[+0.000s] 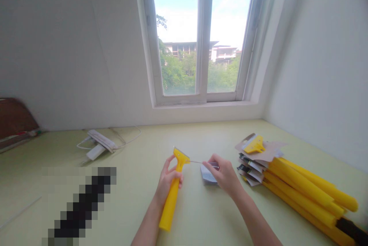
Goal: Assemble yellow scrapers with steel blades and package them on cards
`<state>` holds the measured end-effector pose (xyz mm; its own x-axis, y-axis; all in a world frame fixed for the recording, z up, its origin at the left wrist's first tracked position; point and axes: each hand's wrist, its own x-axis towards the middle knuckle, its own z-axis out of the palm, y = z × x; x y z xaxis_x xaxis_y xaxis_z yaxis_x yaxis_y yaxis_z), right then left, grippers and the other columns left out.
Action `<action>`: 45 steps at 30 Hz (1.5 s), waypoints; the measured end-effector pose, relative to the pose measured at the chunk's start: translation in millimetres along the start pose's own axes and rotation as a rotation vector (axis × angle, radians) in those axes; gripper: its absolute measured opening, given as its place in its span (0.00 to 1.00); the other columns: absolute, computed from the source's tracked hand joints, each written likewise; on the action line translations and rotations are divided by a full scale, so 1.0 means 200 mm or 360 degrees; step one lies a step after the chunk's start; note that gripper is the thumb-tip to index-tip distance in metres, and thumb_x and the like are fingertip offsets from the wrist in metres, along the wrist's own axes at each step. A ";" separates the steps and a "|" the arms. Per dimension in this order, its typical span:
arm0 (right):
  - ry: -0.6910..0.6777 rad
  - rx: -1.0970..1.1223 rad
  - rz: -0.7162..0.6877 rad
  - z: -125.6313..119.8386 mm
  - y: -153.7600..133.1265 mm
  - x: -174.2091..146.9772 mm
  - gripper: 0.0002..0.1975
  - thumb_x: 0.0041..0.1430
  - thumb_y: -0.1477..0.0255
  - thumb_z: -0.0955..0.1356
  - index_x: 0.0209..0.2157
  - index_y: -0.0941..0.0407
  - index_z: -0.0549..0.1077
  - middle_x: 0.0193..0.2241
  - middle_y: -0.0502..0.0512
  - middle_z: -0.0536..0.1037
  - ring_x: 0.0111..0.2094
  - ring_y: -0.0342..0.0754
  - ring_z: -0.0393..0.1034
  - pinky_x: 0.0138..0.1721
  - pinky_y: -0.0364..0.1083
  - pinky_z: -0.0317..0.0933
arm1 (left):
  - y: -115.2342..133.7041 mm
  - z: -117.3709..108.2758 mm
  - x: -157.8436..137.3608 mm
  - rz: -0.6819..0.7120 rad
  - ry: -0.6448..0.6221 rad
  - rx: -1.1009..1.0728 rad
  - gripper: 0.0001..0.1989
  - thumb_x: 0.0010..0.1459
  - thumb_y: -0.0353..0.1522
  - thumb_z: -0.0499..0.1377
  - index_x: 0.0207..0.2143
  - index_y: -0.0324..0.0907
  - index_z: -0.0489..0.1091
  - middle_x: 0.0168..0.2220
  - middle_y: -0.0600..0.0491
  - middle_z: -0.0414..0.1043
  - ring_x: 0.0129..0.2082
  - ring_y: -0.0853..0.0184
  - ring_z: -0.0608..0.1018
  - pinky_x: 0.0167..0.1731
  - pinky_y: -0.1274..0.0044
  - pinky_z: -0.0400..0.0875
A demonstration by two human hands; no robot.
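Observation:
My left hand [169, 177] is wrapped round the neck of a yellow scraper [171, 204], its head tilted up and its long handle pointing down toward me. In my right hand [222, 173] is a screwdriver [196, 161], held level. The thin metal shaft points left, and its tip meets the right side of the scraper's head. Most of the screwdriver's handle is hidden by my fingers. Partly behind my right hand, a small grey-blue box or packet [208, 176] rests on the table.
Several more yellow scrapers [301, 184] lie stacked with cardboard sleeves on the right of the pale table [129, 200]. A white power strip [100, 140] with a plug and cables sits at the back left. A pixelated dark strip [83, 204] covers the left front. Behind is a window [204, 39].

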<state>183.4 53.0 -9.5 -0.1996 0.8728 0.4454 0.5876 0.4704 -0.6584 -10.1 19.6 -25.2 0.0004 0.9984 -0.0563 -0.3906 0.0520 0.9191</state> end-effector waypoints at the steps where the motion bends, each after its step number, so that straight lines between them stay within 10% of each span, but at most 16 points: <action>1: 0.0001 -0.0020 0.0007 0.00 0.00 0.00 0.16 0.53 0.59 0.60 0.22 0.56 0.65 0.17 0.50 0.70 0.19 0.43 0.62 0.22 0.41 0.54 | 0.00 0.00 0.00 -0.0004 0.0002 0.0003 0.35 0.37 0.27 0.56 0.51 0.43 0.51 0.17 0.60 0.65 0.12 0.75 0.63 0.14 0.82 0.56; 14: 0.0196 -0.0128 0.0232 0.02 0.05 0.01 0.15 0.55 0.63 0.59 0.33 0.56 0.72 0.28 0.54 0.76 0.29 0.47 0.68 0.31 0.43 0.58 | 0.00 -0.01 0.02 0.0088 0.0151 -0.0164 0.38 0.38 0.28 0.56 0.53 0.43 0.46 0.17 0.59 0.65 0.14 0.74 0.65 0.16 0.83 0.58; 26: -0.0048 -0.0806 -0.0088 0.29 -0.10 -0.07 0.11 0.55 0.76 0.59 0.35 0.58 0.71 0.35 0.61 0.71 0.40 0.52 0.60 0.40 0.48 0.52 | -0.04 -0.03 0.02 0.0147 0.0224 -0.0377 0.28 0.45 0.29 0.55 0.50 0.44 0.51 0.28 0.56 0.68 0.21 0.74 0.71 0.22 0.82 0.64; 31: -0.0038 -0.0049 -0.0127 0.30 -0.19 -0.10 0.15 0.59 0.70 0.55 0.32 0.57 0.70 0.34 0.58 0.71 0.40 0.50 0.62 0.42 0.49 0.54 | -0.07 0.00 0.02 0.0234 0.0258 -0.0428 0.22 0.49 0.30 0.54 0.48 0.46 0.55 0.33 0.54 0.69 0.31 0.72 0.73 0.38 0.77 0.66; 37: -0.0594 0.1293 0.0526 0.40 -0.32 -0.19 0.16 0.50 0.66 0.63 0.40 0.55 0.58 0.17 0.44 0.67 0.14 0.42 0.61 0.15 0.40 0.55 | -0.06 0.02 0.02 0.0268 0.0139 -0.0351 0.21 0.51 0.33 0.54 0.49 0.49 0.55 0.45 0.50 0.66 0.47 0.67 0.68 0.43 0.75 0.63; 45: -0.0089 0.1277 0.0626 0.43 -0.23 -0.15 0.10 0.47 0.69 0.63 0.32 0.56 0.57 0.16 0.43 0.64 0.13 0.39 0.59 0.14 0.38 0.54 | -0.16 0.02 0.04 0.0496 0.0176 0.0679 0.20 0.55 0.35 0.47 0.50 0.38 0.58 0.53 0.45 0.59 0.53 0.64 0.61 0.52 0.71 0.52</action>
<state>93.6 16.3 -44.6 -0.1497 0.9854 0.0816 -0.0996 0.0671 -0.9928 6.4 26.1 -52.5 -0.1619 0.9609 0.2247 0.0517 -0.2191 0.9743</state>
